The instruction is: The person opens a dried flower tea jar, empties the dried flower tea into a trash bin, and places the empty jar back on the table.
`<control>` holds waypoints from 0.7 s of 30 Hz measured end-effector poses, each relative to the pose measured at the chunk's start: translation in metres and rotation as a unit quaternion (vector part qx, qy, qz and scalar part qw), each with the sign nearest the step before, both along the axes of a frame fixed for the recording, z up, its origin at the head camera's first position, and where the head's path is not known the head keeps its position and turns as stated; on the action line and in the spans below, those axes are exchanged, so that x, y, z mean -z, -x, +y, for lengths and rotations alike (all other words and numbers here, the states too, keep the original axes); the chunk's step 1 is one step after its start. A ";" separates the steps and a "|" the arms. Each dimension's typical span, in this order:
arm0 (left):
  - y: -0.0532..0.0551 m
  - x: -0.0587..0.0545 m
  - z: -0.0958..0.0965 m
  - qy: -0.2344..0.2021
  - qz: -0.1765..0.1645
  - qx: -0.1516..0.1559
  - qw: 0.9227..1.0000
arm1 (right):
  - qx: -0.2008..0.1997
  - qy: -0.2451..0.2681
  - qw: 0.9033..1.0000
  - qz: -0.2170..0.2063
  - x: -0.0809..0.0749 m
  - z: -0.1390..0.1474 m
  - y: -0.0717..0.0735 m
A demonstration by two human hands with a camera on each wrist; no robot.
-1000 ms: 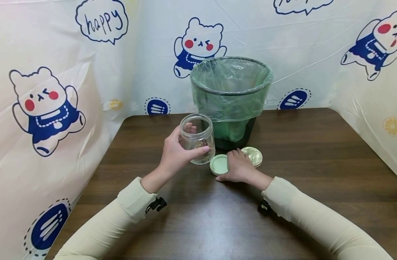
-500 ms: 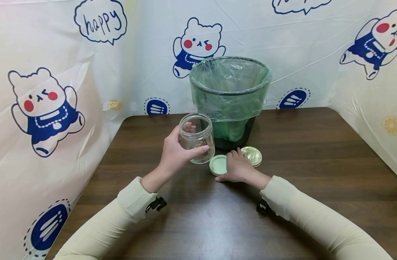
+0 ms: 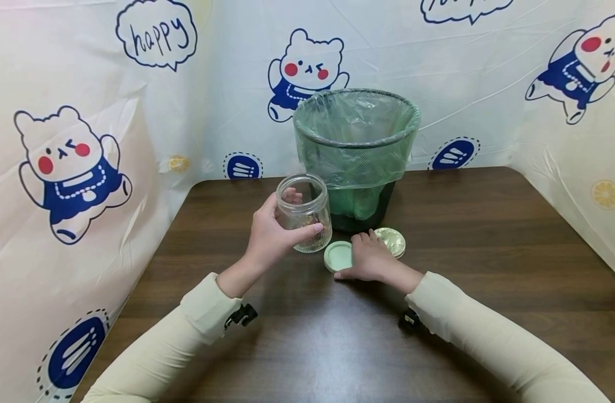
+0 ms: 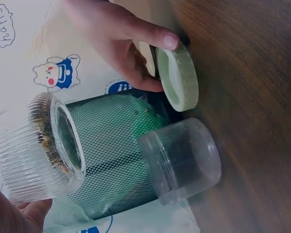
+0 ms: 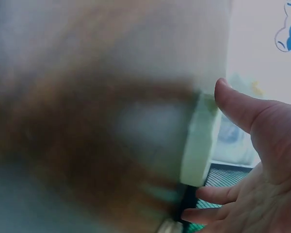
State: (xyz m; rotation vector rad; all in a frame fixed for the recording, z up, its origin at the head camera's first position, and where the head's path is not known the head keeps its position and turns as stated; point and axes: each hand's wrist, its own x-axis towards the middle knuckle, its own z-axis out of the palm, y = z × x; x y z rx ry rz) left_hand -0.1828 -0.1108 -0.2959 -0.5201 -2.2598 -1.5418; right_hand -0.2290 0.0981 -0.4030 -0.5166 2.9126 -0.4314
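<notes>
My left hand (image 3: 272, 229) grips a clear ribbed glass jar (image 3: 317, 240), its mouth uncovered. Brown dried bits (image 4: 47, 131) lie at the jar's base, and the jar is off the table. My right hand (image 3: 372, 258) holds a pale green round lid (image 3: 338, 256) at its edges, thumb on one side and fingers on the other; the lid's hollow side faces up. In the left wrist view, a second clear jar (image 4: 189, 158) stands on the table below the held one; the head view has it hidden behind the held jar.
A black mesh bin (image 3: 358, 168) with a green bag lining stands at the back middle, right behind the jar. Just past my right hand lies a gold-toned lid (image 3: 392, 242). The dark wooden table (image 3: 464, 224) is enclosed by a printed cloth backdrop (image 3: 252, 101).
My left hand has lifted the glass jar very slightly, up and left in the head view. The right hand stays in place at the green lid.
</notes>
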 end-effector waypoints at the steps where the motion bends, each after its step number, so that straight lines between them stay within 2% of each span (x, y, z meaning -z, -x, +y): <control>1: 0.003 0.003 -0.001 -0.002 0.003 0.000 1.000 | 0.000 0.003 1.000 0.001 -0.002 0.001 0.000; 6: 0.020 0.020 -0.009 -0.008 0.017 0.001 1.000 | 0.004 0.026 1.000 -0.012 -0.019 0.010 0.001; 8: 0.022 0.022 -0.011 -0.007 0.021 -0.001 1.000 | 0.002 0.026 0.999 -0.021 -0.026 0.014 0.002; 15: 0.026 0.015 -0.016 0.008 0.029 -0.017 0.999 | 0.014 0.050 0.998 -0.041 -0.052 0.035 0.011; 21: 0.030 0.008 -0.022 0.008 0.027 -0.031 0.999 | 0.020 0.070 0.997 -0.028 -0.072 0.058 0.017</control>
